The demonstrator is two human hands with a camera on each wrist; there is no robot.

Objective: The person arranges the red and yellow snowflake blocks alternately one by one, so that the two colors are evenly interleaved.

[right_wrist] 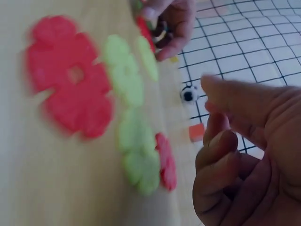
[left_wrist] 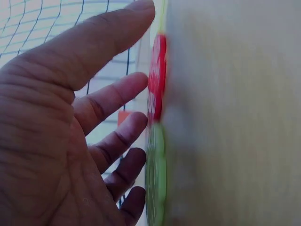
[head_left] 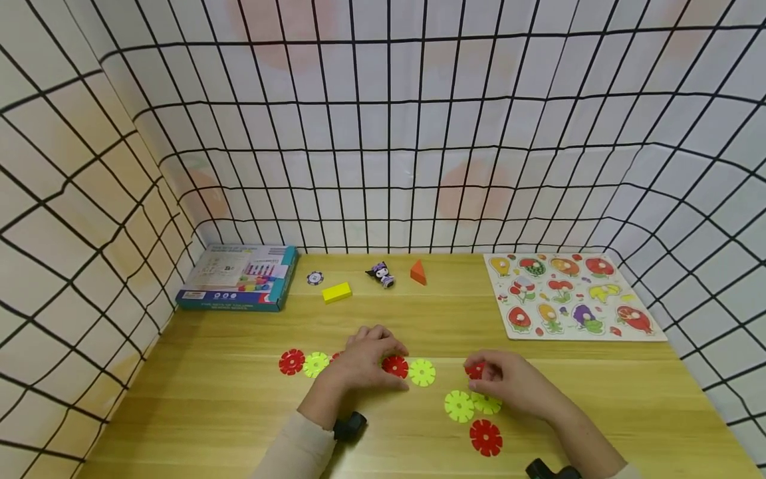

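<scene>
A row of red and yellow-green notched discs lies on the table, partly hidden by my left hand [head_left: 365, 362]. Its spread thumb and fingers stand about a red disc [head_left: 395, 367], beside a yellow-green disc [head_left: 422, 372]. In the left wrist view the fingertips reach the edge-on red disc [left_wrist: 157, 77] and green disc [left_wrist: 156, 174]; contact is unclear. My right hand [head_left: 517, 382], fingers loosely bent with nothing seen between them, hovers by another red disc [head_left: 475, 370]. Near it lie two yellow-green discs, one uncovered [head_left: 459, 406] and one partly covered [head_left: 487, 404], plus a nearer red disc [head_left: 486, 437].
Behind the hands are a boxed set [head_left: 236, 278], a small round token [head_left: 314, 278], a yellow block [head_left: 337, 293], a little figurine [head_left: 381, 274] and an orange wedge [head_left: 418, 272]. A fruit puzzle board [head_left: 571, 296] lies back right. Grid-patterned cloth [head_left: 389, 133] encloses the table.
</scene>
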